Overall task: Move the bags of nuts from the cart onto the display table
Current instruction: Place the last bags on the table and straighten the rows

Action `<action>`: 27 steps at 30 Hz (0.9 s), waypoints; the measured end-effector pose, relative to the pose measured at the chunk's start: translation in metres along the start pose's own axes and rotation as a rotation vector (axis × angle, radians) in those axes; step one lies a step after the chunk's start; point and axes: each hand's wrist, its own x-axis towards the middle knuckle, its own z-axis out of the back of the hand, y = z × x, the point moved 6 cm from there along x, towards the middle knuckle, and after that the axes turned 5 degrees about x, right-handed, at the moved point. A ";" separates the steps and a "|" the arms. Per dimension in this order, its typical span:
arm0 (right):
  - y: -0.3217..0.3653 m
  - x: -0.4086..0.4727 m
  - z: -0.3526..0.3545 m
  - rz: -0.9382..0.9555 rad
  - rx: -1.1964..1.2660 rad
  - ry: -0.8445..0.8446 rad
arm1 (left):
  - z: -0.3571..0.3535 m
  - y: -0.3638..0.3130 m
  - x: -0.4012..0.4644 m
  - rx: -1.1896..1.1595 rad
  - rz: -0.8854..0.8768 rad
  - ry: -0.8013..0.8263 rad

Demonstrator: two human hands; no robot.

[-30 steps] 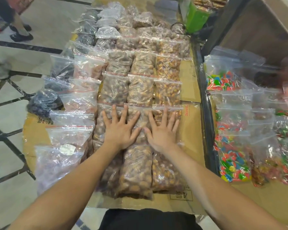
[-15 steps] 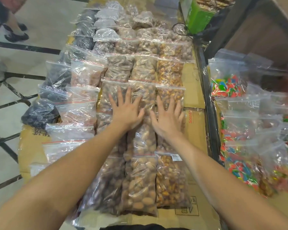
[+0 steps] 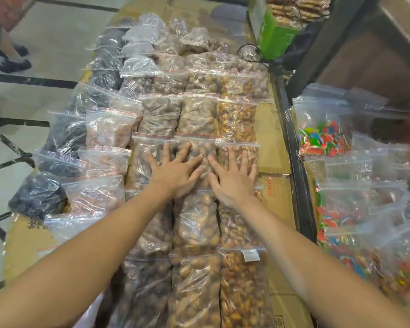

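Clear zip bags of nuts (image 3: 197,223), left hand (image 3: 176,175), right hand (image 3: 233,179), both hands flat (fingers spread), cardboard (image 3: 278,192) printed "Scent".

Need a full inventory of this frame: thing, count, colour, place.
Clear zip bags of brown nuts: many, tan to dark brown, three rows down the table's middle.
Clear zip bags of dark dried fruit: several, near black, left edge.
Clear zip bags of pinkish nuts: several, left of middle.
Flattened brown cardboard: under the bags.
Clear bags of multicoloured candy: many, right side.
Green carton: one, top right.
Left hand: flat, pressing nut bags.
Right hand: flat, pressing nut bags.
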 end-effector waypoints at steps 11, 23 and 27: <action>0.000 0.109 0.068 -0.038 0.137 -0.134 | 0.069 0.030 0.105 0.011 0.079 -0.209; 0.002 0.136 0.048 -0.042 -0.094 0.092 | 0.051 0.045 0.124 -0.001 0.077 -0.055; 0.005 0.136 0.050 -0.037 -0.150 0.130 | 0.053 0.043 0.125 0.093 0.105 -0.028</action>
